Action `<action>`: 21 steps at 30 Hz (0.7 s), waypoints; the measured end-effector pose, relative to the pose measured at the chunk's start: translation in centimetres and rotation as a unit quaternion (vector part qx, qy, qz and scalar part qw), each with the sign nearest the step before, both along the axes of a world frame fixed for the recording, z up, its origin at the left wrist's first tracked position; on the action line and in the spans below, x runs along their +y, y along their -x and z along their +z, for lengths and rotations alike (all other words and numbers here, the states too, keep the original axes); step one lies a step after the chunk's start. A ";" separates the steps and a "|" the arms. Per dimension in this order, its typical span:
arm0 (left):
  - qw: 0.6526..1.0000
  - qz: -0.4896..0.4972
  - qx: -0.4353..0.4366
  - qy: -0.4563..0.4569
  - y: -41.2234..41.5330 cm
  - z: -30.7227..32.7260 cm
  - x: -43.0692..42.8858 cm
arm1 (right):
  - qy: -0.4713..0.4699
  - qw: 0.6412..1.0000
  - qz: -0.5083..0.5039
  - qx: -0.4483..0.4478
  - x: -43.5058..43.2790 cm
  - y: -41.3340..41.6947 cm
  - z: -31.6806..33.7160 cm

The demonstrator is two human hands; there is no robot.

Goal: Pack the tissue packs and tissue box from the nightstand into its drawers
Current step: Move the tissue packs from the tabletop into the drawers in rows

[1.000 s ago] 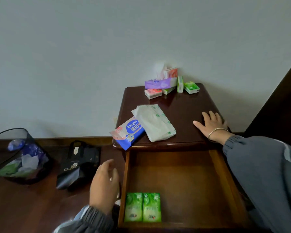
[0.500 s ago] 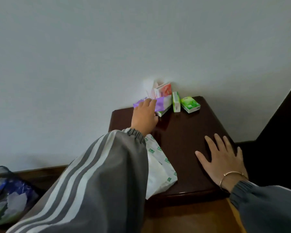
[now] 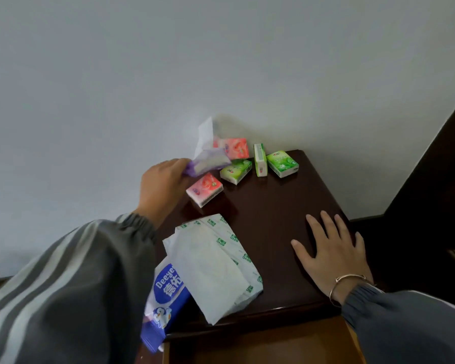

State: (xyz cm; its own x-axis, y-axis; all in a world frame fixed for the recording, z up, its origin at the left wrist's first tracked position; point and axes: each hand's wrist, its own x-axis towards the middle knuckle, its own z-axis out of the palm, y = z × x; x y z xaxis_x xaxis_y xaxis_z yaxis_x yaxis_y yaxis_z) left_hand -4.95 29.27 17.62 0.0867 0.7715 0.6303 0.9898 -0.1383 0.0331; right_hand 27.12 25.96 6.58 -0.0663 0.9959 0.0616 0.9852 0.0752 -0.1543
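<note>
My left hand (image 3: 163, 185) grips a purple tissue pack (image 3: 208, 162) and holds it lifted above the back of the dark nightstand (image 3: 273, 219); a white tissue sticks up from it. Below it lie a pink pocket pack (image 3: 205, 189) and a green one (image 3: 236, 170). Another pink pack (image 3: 235, 147) leans on the wall, beside an upright green pack (image 3: 260, 159) and a flat green pack (image 3: 282, 163). A large white pack (image 3: 216, 266) and a blue pack (image 3: 163, 298) lie at the front left. My right hand (image 3: 329, 250) rests flat on the top. The open drawer (image 3: 260, 345) shows below.
A plain grey wall (image 3: 221, 61) stands right behind the nightstand. Dark wooden furniture (image 3: 436, 179) rises along the right side. The blue pack overhangs the nightstand's front left edge above the drawer.
My left hand has closed on the purple pack and lifted it off the small packs, uncovering a pink and a green one. The view has come closer. My right hand stays flat.
</note>
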 end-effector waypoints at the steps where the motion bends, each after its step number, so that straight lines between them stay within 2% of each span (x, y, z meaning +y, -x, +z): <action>1: 1.000 -0.012 -0.007 -0.004 0.7 0.0 -1.1 | 0.001 1.000 -0.001 0.001 0.1 0.0 0.0; 5: 0.999 -0.051 -0.002 0.014 2.1 -1.1 -3.7 | 0.009 1.000 -0.007 -0.003 0.8 -0.2 -0.8; 11: 0.998 -0.036 -0.030 -0.039 2.7 -2.0 -4.3 | 0.017 1.000 -0.018 -0.012 1.4 -0.8 -1.5; 14: 0.997 0.022 -0.024 -0.072 2.9 -1.4 -3.9 | 0.021 0.999 -0.025 -0.007 1.9 -0.9 -1.4; 16: 0.990 0.110 -0.006 -0.083 4.7 0.5 -6.5 | -0.009 1.000 -0.001 -0.009 1.0 0.4 0.7; 18: 0.987 0.154 0.016 -0.031 5.0 -0.1 -6.3 | -0.005 1.000 -0.009 -0.006 1.4 0.1 0.9; 21: 0.962 0.230 0.066 0.132 4.1 -1.6 -5.4 | -0.002 1.000 -0.011 -0.010 1.3 0.1 0.7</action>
State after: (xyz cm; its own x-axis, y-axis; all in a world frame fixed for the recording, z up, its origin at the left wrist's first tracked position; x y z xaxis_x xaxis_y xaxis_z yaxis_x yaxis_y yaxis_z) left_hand -9.04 23.91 15.99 -0.2361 0.8792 0.4138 0.9426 0.3107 -0.1224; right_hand 26.97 27.23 7.33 -0.0455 0.9969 0.0644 0.9896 0.0538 -0.1333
